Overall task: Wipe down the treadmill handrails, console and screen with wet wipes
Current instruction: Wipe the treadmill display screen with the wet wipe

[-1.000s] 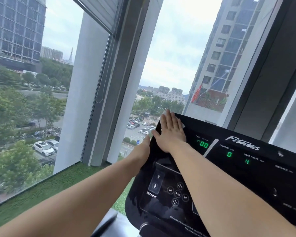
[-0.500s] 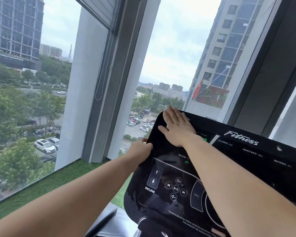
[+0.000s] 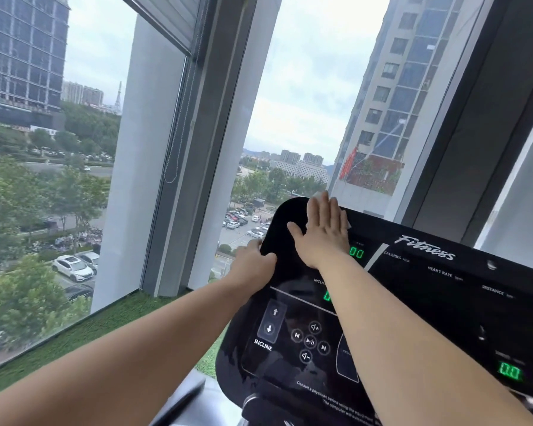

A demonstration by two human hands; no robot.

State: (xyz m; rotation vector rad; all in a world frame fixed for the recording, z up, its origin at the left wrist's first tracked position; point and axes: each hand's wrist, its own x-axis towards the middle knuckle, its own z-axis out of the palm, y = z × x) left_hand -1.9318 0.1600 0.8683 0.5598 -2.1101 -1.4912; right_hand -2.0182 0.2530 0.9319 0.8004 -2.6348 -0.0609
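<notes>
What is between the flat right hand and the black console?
A white wet wipe, pressed under the right hand on the console; the head view shows its edges poking out.

The black console carries the brand Fitness in white script near its far edge. Below it, from left to right, small white labels read CALORIES, HEART RATE and DISTANCE. A green readout left of CALORIES shows 00, and a second green readout at the near right also shows 00. INCLINE stands under the arrow keys. Small print along the near edge begins "Consult a physician before using the".
</notes>
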